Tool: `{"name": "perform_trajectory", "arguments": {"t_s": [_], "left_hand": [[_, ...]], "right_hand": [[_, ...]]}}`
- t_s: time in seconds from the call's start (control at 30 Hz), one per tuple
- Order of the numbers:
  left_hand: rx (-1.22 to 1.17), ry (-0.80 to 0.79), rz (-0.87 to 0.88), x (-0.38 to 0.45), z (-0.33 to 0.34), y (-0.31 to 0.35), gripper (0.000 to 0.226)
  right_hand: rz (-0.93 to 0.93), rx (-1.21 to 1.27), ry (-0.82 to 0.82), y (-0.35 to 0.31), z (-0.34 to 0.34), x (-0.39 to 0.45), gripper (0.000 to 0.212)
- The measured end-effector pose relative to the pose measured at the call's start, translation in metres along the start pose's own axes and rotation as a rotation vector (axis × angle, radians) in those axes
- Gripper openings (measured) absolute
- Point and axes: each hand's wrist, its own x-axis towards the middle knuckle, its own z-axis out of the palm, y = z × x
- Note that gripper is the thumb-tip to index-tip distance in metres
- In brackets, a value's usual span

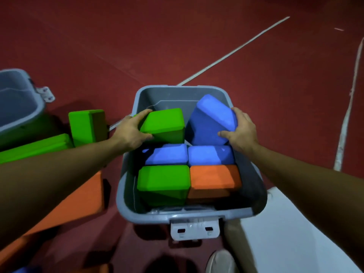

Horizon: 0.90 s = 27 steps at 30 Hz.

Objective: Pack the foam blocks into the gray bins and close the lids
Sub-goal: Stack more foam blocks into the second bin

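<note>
Over the open gray bin point(189, 215), the left grip point(131, 131) clasps a green block point(165, 123) and the right grip point(239, 131) clasps a tilted blue block point(210, 119), both above four packed blocks inside.

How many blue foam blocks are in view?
3 clearly: one tilted in the right hand, two packed mid-bin. A bluish scrap at the bottom-left edge is unclear; others may be hidden.

The bin point(128, 186) is gray with a white latch point(194, 230). Inside it sit green point(163, 125), blue point(211, 119) and orange point(213, 178) foam blocks. The floor point(177, 46) is dark red with white lines point(232, 50).
</note>
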Motion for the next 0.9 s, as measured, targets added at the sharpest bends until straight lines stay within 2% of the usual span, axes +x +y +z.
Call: {"name": "perform_trajectory", "arguments": {"t_s": [0.23, 0.37, 0.5, 0.63, 0.73, 0.9], "left_hand": [[0.01, -0.025, -0.082, -0.069, -0.035, -0.061, 0.09], [0.048, -0.043, -0.062, -0.085, -0.04, -0.072, 0.096], [0.112, -0.058, -0.057, -0.078, -0.033, -0.067, 0.099], [0.133, -0.033, -0.08, -0.073, -0.032, -0.067, 0.094], [0.197, -0.086, -0.08, -0.07, -0.025, -0.074, 0.094], [0.36, -0.147, -0.126, -0.068, -0.005, -0.075, 0.088]], "right_hand": [[-0.05, 0.014, -0.064, -0.049, 0.034, -0.061, 0.085], [-0.109, -0.001, -0.072, -0.056, 0.036, -0.076, 0.085], [-0.255, -0.183, -0.17, -0.062, 0.032, -0.07, 0.087], [-0.384, -0.217, -0.266, -0.054, 0.026, -0.051, 0.087], [-0.525, -0.297, -0.351, -0.039, 0.032, -0.038, 0.087], [-0.593, -0.537, -0.337, -0.023, 0.051, -0.034, 0.089]]}}
